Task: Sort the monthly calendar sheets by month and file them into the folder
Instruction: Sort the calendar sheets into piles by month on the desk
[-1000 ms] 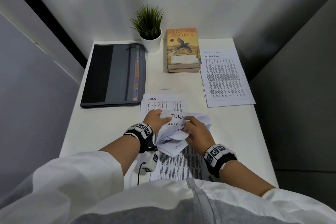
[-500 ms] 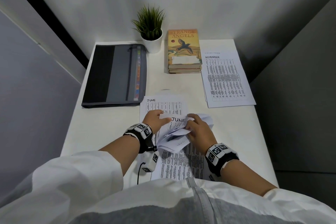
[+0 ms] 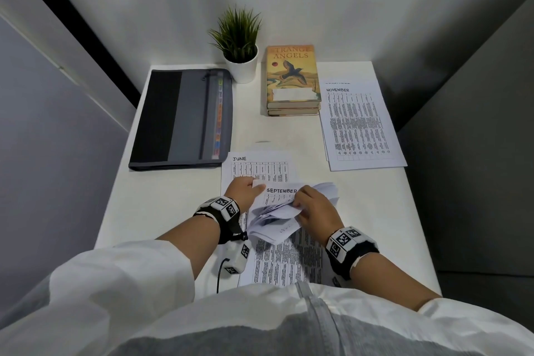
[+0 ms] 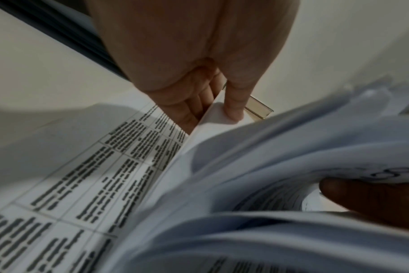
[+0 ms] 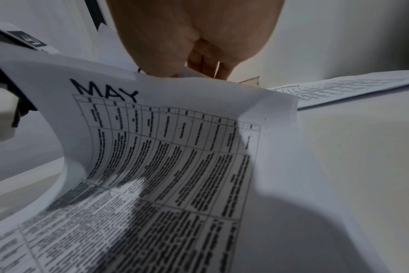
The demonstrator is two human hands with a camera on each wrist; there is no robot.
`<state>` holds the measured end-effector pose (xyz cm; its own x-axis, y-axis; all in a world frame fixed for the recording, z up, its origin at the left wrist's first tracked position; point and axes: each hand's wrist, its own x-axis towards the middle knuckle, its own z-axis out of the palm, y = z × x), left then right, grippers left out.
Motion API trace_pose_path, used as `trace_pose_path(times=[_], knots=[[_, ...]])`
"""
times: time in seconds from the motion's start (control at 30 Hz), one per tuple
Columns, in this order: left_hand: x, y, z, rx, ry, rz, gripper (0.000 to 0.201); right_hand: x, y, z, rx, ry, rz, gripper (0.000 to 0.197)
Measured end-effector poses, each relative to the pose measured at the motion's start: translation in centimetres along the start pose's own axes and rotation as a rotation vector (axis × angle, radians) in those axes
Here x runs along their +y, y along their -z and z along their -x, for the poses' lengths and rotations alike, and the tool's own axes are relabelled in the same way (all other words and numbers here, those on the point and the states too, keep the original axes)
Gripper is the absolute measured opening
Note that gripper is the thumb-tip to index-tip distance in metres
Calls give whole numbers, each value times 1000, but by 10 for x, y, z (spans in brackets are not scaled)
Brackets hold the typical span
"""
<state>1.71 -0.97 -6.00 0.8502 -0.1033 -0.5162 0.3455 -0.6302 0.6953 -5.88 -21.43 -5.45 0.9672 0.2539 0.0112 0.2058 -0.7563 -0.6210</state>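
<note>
Right hand (image 3: 313, 208): fingers curled round a bent-back wad of calendar sheets (image 3: 277, 221), MAY on the underside; better to release one sheet at a time.
Left hand (image 3: 244, 191): thumb and fingers pinch the upper left corner of the SEPTEMBER sheet (image 3: 281, 191); a firm pinch should keep the stack square.
JUNE sheet (image 3: 260, 166): flat on the tabletop (image 3: 161, 205), under the stack.
NOVEMBER pile (image 3: 361, 124): far right; SEPTEMBER probably belongs apart from it.
Folder (image 3: 185, 118): far left, closed, no sheet filed yet.

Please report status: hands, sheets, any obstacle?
Left hand pinches sheet stack; right hand fans it. SEPTEMBER sheet showing. Folder closed.
</note>
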Motion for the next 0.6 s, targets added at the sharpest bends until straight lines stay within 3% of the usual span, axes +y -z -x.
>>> trace_pose_path(times=[0.17,0.53,0.6], knots=[[-1,-5,0,1,-18,96,21,0,-2,-2,-2,23,-39,18],[-11,-2,-1,35,51,111,35,-5,0,-4,-18,61,-43,20],[-10,-2,-1,20,30,100,23,-6,0,-5,-18,79,-66,19]])
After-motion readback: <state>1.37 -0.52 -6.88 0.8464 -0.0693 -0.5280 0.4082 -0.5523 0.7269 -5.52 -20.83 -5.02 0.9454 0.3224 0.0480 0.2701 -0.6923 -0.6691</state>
